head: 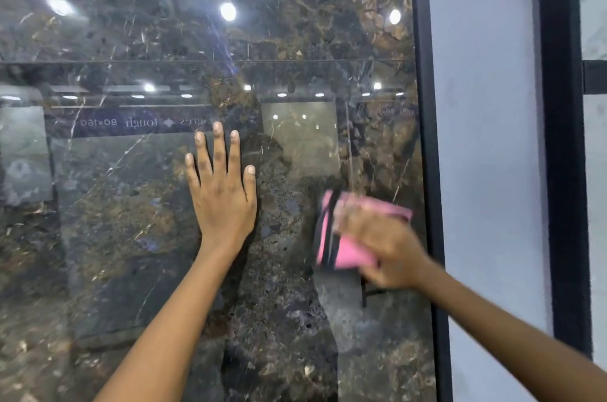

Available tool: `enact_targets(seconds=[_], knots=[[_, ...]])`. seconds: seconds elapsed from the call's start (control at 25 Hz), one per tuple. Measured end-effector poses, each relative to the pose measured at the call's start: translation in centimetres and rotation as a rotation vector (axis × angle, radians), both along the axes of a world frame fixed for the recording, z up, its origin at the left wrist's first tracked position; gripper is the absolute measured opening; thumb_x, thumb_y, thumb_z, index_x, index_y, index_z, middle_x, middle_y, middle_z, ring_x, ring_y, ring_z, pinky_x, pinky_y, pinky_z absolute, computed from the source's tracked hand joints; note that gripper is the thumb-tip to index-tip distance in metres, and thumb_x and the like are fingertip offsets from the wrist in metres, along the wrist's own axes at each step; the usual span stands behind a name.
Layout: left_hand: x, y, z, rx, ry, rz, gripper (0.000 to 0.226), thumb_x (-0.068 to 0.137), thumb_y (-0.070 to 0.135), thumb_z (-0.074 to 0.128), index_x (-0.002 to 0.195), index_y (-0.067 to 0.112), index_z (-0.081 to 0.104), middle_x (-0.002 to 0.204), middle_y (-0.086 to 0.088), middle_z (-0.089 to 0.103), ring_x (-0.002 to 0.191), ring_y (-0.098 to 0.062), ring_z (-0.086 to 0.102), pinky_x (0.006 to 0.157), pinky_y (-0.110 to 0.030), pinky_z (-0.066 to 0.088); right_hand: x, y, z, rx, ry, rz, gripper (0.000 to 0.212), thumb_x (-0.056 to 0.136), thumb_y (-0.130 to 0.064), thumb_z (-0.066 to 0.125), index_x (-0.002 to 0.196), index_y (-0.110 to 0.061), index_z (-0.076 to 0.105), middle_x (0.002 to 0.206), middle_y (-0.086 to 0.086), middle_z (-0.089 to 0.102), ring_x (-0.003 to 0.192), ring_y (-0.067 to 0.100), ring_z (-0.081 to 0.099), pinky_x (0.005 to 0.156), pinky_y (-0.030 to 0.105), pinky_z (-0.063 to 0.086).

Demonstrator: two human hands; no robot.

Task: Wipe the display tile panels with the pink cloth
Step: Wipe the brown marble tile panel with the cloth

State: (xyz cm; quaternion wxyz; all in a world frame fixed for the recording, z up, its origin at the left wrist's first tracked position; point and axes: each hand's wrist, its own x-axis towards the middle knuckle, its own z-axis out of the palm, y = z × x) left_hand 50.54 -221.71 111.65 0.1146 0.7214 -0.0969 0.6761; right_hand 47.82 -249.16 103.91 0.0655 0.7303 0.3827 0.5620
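Observation:
A glossy dark marble tile panel [131,237] fills most of the view, with a thin horizontal joint across its upper part. My left hand [221,191] lies flat on it near the middle, fingers straight and spread upward. My right hand [384,247] presses a folded pink cloth [348,237] with dark stripes against the panel close to its right edge. The right hand and cloth are motion-blurred.
A black frame strip [427,139] borders the panel on the right. Beyond it is a pale panel [486,139], then another black frame [561,139]. Ceiling lights and showroom displays reflect in the dark tile.

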Motion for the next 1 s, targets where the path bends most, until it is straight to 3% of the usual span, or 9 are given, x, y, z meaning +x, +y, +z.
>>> enact_targets(seconds=[0.12,0.2,0.36,0.52,0.6,0.68,0.76,0.88,1.0], knots=[[-0.1,-0.2,-0.6,-0.006,0.01,0.003,0.058,0.104,0.034,0.028,0.157,0.014,0.015,0.164,-0.009,0.009,0.151,-0.032,0.004,0.121,-0.045,-0.002,-1.1,-0.7,-3.6,-0.496,0.049,-0.045,0.063,0.086,-0.02,0.051,0.146,-0.019,0.033,0.149,0.004,0.041,0.14,0.02,0.036,0.109,0.043,0.041],[-0.1,-0.2,-0.8,-0.011,0.021,0.005,0.058,0.104,0.033,0.028,0.157,0.015,0.014,0.164,-0.008,0.008,0.151,-0.031,0.003,0.121,-0.045,-0.003,-0.6,-1.9,2.3,-0.086,0.005,-0.04,0.064,0.082,-0.012,0.053,0.144,-0.014,0.038,0.142,0.01,0.05,0.13,0.024,0.048,0.097,0.044,0.052],[-0.4,-0.4,-1.6,-0.009,0.022,-0.016,0.057,0.105,0.034,0.027,0.157,0.015,0.014,0.164,-0.008,0.008,0.151,-0.031,0.002,0.121,-0.041,-0.007,-0.4,-0.8,13.6,0.71,-0.077,-0.068,0.066,0.082,-0.015,0.052,0.147,-0.01,0.037,0.155,0.008,0.033,0.145,0.024,0.026,0.116,0.045,0.029],[-0.8,-0.4,-5.1,0.023,0.051,-0.069,0.056,0.105,0.034,0.025,0.156,0.013,0.019,0.164,-0.009,0.012,0.151,-0.031,0.004,0.121,-0.038,-0.007,0.4,3.7,0.4,0.073,-0.032,0.021,0.067,0.078,-0.012,0.057,0.143,-0.007,0.04,0.144,0.015,0.047,0.115,0.017,0.052,0.092,0.037,0.052],[-1.1,-0.7,-8.3,0.022,0.077,-0.059,0.057,0.104,0.035,0.028,0.155,0.012,0.019,0.163,-0.01,0.014,0.15,-0.032,0.006,0.121,-0.039,-0.005,-0.4,3.5,-8.3,-0.422,0.05,-0.037,0.065,0.084,-0.017,0.056,0.145,-0.009,0.035,0.15,0.011,0.04,0.14,0.021,0.036,0.115,0.041,0.032],[-1.3,-1.0,-11.4,0.04,0.109,-0.028,0.06,0.103,0.036,0.031,0.155,0.011,0.017,0.163,-0.011,0.014,0.15,-0.033,0.005,0.121,-0.043,-0.003,-0.6,1.0,-9.5,-0.532,0.064,-0.044,0.064,0.085,-0.018,0.056,0.144,-0.011,0.034,0.147,0.008,0.044,0.14,0.022,0.036,0.113,0.043,0.036],[-1.3,-1.2,-12.7,0.054,0.121,-0.004,0.062,0.103,0.038,0.031,0.156,0.011,0.014,0.163,-0.012,0.013,0.15,-0.032,0.003,0.121,-0.045,-0.002,-0.2,-1.7,-4.4,-0.14,0.007,-0.064,0.06,0.079,-0.013,0.057,0.138,-0.011,0.043,0.13,0.013,0.059,0.116,0.029,0.058,0.086,0.046,0.055],[-1.3,-1.3,-12.7,0.029,0.128,0.004,0.061,0.104,0.038,0.031,0.156,0.011,0.013,0.163,-0.012,0.014,0.149,-0.033,0.005,0.121,-0.046,-0.001,-0.3,-5.1,4.0,0.538,-0.132,-0.08,0.066,0.074,-0.009,0.061,0.138,-0.004,0.047,0.141,0.02,0.049,0.133,0.036,0.044,0.107,0.049,0.041],[-1.2,-1.4,-13.0,0.024,0.132,0.003,0.06,0.104,0.038,0.031,0.156,0.011,0.014,0.162,-0.013,0.014,0.149,-0.034,0.006,0.121,-0.045,-0.001,0.2,-4.0,-2.5,0.508,-0.088,-0.101,0.068,0.076,-0.013,0.059,0.141,0.0,0.043,0.15,0.019,0.037,0.141,0.037,0.031,0.114,0.051,0.03]])
